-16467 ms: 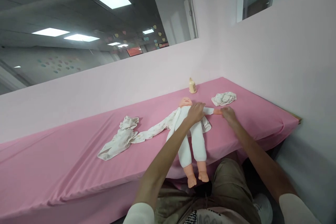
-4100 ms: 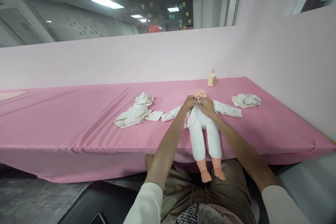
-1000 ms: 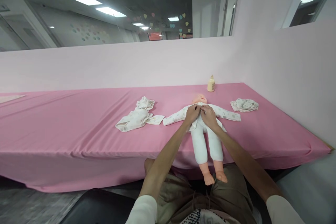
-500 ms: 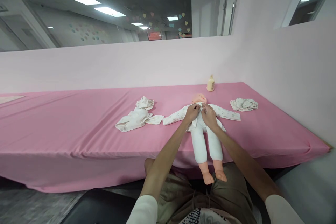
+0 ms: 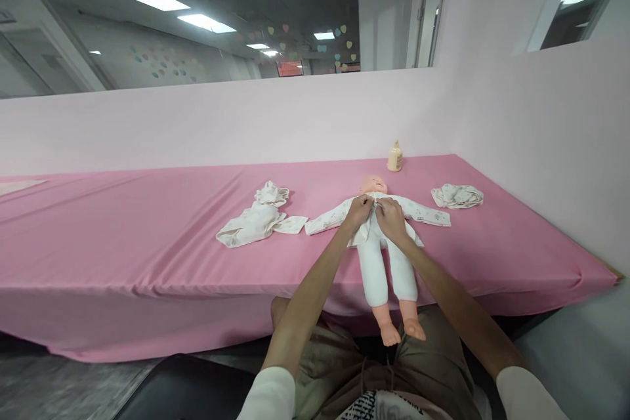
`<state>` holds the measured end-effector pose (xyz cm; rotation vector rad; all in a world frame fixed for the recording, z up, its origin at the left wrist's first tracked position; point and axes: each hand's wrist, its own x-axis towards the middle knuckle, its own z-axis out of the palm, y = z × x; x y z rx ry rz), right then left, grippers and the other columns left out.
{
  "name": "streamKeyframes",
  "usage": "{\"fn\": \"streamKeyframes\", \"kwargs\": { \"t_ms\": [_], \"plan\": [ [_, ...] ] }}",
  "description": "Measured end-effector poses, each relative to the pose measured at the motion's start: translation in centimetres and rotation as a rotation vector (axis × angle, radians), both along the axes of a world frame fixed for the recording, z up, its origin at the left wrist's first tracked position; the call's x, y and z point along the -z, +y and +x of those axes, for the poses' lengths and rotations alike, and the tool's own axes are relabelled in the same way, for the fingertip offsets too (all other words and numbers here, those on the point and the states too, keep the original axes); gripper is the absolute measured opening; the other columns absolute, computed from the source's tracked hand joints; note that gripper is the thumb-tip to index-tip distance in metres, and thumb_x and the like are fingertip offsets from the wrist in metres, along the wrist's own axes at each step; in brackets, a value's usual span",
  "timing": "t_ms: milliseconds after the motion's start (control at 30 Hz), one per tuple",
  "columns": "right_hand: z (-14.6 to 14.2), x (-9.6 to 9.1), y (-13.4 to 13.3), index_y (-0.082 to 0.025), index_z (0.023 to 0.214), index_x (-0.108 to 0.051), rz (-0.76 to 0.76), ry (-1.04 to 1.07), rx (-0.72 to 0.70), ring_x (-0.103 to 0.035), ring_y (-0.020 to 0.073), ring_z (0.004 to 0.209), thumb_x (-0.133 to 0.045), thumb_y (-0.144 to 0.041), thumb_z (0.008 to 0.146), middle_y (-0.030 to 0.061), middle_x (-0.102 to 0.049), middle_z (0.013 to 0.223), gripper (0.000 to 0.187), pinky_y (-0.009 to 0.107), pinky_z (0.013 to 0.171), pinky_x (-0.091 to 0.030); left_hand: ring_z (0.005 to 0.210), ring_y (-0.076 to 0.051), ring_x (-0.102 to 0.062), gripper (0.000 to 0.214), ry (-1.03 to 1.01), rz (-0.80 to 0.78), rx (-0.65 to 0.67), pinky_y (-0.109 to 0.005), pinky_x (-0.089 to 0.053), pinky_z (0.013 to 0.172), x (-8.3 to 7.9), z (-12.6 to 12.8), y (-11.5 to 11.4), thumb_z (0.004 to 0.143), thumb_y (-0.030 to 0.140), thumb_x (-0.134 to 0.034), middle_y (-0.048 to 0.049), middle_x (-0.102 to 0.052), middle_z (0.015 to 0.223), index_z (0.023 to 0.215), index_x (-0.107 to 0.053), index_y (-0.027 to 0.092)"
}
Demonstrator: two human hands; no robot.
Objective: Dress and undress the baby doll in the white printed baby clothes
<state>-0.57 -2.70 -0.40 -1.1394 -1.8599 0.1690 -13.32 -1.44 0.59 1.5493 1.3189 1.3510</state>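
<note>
A baby doll [image 5: 386,269] lies on its back, head away from me, its feet hanging past the table's front edge over my lap. It wears a white patterned baby shirt [image 5: 427,213] with both sleeves stretched out sideways, over a white body and legs. At the shirt's upper front, just under the doll's chin, my left hand [image 5: 361,210] pinches the fabric. Close beside it my right hand [image 5: 392,218] is closed on the other side of the shirt's front. The fingertips nearly meet, and what lies between them is too small to make out.
A pink cloth covers the table [image 5: 172,230]. Crumpled white baby clothes [image 5: 256,220] lie left of the doll, and a folded patterned cloth [image 5: 457,196] lies to its right. A pale yellow pump bottle [image 5: 395,157] stands behind the head, near the wall.
My right hand's fingers have shifted slightly and curled in at the shirt's front. The left hand stays almost in place, and the doll has not moved.
</note>
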Motion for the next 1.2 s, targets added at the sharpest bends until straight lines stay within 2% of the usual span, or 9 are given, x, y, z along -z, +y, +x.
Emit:
{"fn": "streamKeyframes", "kwargs": {
  "t_ms": [167,267,367,533,667,833,967,1033,1200],
  "plan": [
    [0.1,0.1,0.1,-0.017,0.110,-0.069,0.028,-0.035,-0.051,-0.056,0.0240,0.101,-0.038,-0.018,0.090,0.0110,-0.063,0.107,0.036,0.039,0.095,-0.043,0.065,-0.011,-0.047,0.020,0.037,0.029,-0.005,-0.023,-0.038,0.064,-0.5,0.1,-0.4,0.084,0.026,-0.045,0.0008,-0.057,0.069,0.071,-0.057,0.016],
    [0.1,0.1,-0.1,-0.017,0.116,-0.066,0.016,-0.021,-0.057,-0.057,0.0233,0.100,-0.039,-0.017,0.089,0.0107,-0.062,0.108,0.038,0.039,0.093,-0.044,0.071,-0.012,-0.051,0.020,0.091,0.032,-0.022,-0.024,-0.041,0.069,-1.1,0.4,-1.0,0.085,0.021,-0.042,-0.0011,-0.062,0.075,0.073,-0.058,0.016],
    [0.6,0.0,-0.8,-0.016,0.122,-0.061,0.009,0.030,-0.030,-0.058,0.0234,0.101,-0.040,-0.017,0.087,0.0111,-0.063,0.109,0.041,0.039,0.094,-0.044,0.079,-0.014,-0.056,0.018,0.223,0.029,-0.108,-0.026,-0.042,0.076,-1.4,0.9,-2.2,0.085,0.017,-0.043,-0.0027,-0.065,0.084,0.080,-0.060,0.017],
    [2.0,0.2,-2.8,-0.015,0.112,-0.065,-0.073,-0.030,0.105,-0.059,0.0275,0.102,-0.046,-0.021,0.086,0.0129,-0.066,0.107,0.033,0.041,0.092,-0.044,0.099,-0.022,-0.055,0.012,0.520,0.083,-0.297,-0.032,-0.040,0.085,-1.1,1.5,-5.3,0.086,0.021,-0.049,-0.0086,-0.064,0.100,0.090,-0.059,0.016],
    [3.0,0.0,-3.7,-0.019,0.102,-0.067,-0.189,-0.004,0.104,-0.063,0.0252,0.094,-0.049,-0.023,0.087,0.0090,-0.070,0.100,0.025,0.035,0.083,-0.045,0.093,-0.022,-0.057,0.013,0.623,0.023,-0.349,-0.031,-0.039,0.077,-1.3,1.7,-6.6,0.088,0.019,-0.045,-0.0083,-0.064,0.098,0.086,-0.057,0.017],
    [3.9,-1.0,-4.0,-0.021,0.092,-0.067,-0.293,-0.028,0.103,-0.064,0.0245,0.086,-0.048,-0.026,0.087,0.0068,-0.071,0.088,0.020,0.032,0.072,-0.043,0.080,-0.020,-0.057,0.007,0.562,-0.122,-0.323,-0.029,-0.033,0.066,-2.4,1.1,-6.5,0.083,0.021,-0.051,-0.0042,-0.064,0.083,0.077,-0.052,0.020],
    [4.3,-1.3,-4.4,-0.021,0.083,-0.065,-0.303,-0.014,0.066,-0.062,0.0217,0.078,-0.046,-0.025,0.087,0.0041,-0.069,0.081,0.020,0.030,0.067,-0.041,0.057,-0.015,-0.045,0.029,0.540,-0.170,-0.237,-0.028,-0.027,0.057,-3.0,0.0,-6.1,0.079,0.021,-0.056,0.0018,-0.045,0.054,0.058,-0.036,0.021],
    [4.2,-1.2,-4.5,-0.021,0.084,-0.065,-0.262,0.027,0.051,-0.061,0.0209,0.081,-0.046,-0.025,0.086,0.0042,-0.069,0.086,0.019,0.030,0.070,-0.042,0.057,-0.014,-0.045,0.027,0.540,-0.130,-0.210,-0.028,-0.027,0.057,-3.0,-0.2,-6.0,0.079,0.020,-0.055,0.0025,-0.045,0.055,0.059,-0.037,0.021],
    [3.7,-1.5,-4.7,-0.020,0.086,-0.065,-0.179,0.117,0.039,-0.061,0.0222,0.088,-0.045,-0.025,0.086,0.0065,-0.068,0.094,0.020,0.034,0.079,-0.044,0.072,-0.016,-0.052,0.011,0.541,0.019,-0.294,-0.027,-0.031,0.064,-2.5,0.7,-6.4,0.087,0.020,-0.049,-0.0006,-0.060,0.075,0.076,-0.049,0.020]
  ]
}}
